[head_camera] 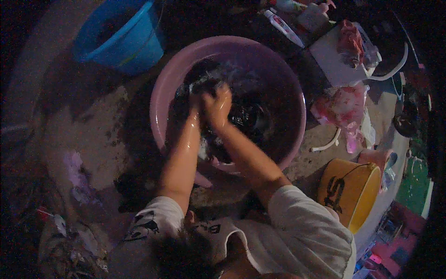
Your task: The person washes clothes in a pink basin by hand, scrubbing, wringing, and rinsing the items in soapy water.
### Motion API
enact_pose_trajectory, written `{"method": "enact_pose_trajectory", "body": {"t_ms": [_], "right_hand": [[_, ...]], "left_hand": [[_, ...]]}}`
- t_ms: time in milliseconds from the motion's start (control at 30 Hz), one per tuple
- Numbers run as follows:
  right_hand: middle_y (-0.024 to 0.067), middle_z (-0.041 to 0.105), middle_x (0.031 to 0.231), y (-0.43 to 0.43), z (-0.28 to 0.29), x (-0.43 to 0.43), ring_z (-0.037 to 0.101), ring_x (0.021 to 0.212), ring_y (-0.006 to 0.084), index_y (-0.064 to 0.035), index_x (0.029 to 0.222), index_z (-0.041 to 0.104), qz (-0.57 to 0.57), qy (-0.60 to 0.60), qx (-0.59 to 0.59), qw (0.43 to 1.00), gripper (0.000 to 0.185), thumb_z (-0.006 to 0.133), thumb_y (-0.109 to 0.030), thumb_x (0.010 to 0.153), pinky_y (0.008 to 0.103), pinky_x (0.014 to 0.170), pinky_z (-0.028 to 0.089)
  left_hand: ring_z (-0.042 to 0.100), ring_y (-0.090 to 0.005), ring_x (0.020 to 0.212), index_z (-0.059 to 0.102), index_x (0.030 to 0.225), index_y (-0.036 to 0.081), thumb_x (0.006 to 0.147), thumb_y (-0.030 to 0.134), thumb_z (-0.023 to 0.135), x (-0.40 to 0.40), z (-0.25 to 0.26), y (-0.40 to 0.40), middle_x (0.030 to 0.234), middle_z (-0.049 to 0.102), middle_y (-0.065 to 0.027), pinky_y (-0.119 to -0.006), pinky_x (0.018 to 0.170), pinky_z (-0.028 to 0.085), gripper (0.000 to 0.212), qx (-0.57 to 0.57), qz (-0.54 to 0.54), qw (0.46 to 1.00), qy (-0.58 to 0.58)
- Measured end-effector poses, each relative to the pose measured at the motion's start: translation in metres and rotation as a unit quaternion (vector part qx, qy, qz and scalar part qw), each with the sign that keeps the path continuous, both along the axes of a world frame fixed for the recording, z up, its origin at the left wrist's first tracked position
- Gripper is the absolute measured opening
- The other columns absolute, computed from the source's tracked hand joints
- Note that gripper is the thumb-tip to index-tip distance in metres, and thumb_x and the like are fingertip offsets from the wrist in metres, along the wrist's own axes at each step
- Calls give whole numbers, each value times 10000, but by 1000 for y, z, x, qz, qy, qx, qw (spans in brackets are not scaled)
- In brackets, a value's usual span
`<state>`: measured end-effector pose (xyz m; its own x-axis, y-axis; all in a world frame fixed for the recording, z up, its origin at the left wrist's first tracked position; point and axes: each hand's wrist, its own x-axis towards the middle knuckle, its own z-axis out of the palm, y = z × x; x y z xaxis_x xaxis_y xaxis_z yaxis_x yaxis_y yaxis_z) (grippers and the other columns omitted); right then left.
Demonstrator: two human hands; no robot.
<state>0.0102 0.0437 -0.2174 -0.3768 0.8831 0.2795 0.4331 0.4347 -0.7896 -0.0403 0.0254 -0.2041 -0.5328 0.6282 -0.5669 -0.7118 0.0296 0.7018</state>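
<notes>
Before me stands a round pink plastic basin (158, 101) with water and dark, wet material, apparently cloth, in it. Both my hands are inside it, close together left of its middle. My right hand (219, 104) has its thumb and fingers bent around a dark wet cloth (206, 83). Close beside it, my left hand (197, 101) is blurred and in shadow, so its fingers do not show clearly. Both forearms reach over the near rim, and the left one glistens with water. More dark wet material (245, 115) lies to the right of my hands.
A blue bucket (139, 45) stands beyond the basin at the left. On the right are a yellow bucket (348, 195), a toothpaste-like tube (284, 28), a white box-like object (324, 62) and a pink-and-white plastic packet (343, 104). A curved white pipe or handle (327, 144) lies on the ground.
</notes>
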Motion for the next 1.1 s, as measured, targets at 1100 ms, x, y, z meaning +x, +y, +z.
{"method": "enact_pose_trajectory", "body": {"t_ms": [1100], "right_hand": [[22,508,718,161,68,199,464,613,118,-50,805,533,-52,244,-147,957,164,498,-197,740,232,570,380]], "left_hand": [[450,-174,939,500,965,57,765,259,464,-66,-6,-10,980,505,-84,-280,780,345,287,81,85,947,300]]}}
